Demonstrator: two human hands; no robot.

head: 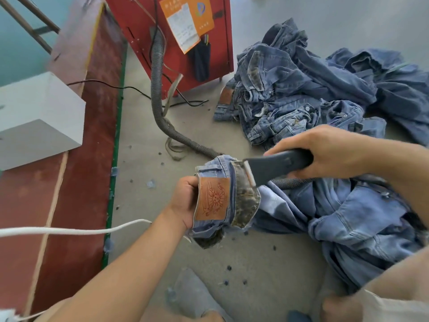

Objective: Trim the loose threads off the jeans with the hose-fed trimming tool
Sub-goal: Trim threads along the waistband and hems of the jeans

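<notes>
- Your left hand (185, 201) is closed around the folded waistband of the jeans (222, 201), thumb side against the leather patch (212, 198), holding it up off the floor.
- Your right hand (325, 152) is wrapped around the dark handle of the trimming tool (276, 167), its metal head touching the turned-out waistband lining just beyond your left hand.
- Your left fingers behind the fold are hidden; if the head slides toward them, it could nick you.
- Slack denim may pull into the head and get cut, so keep the band taut.
- The hose (157, 89) runs under your right hand and away to the red machine (176, 31); a tug could jerk the tool.
- Beyond your right hand lies the pile of jeans (301, 89).
</notes>
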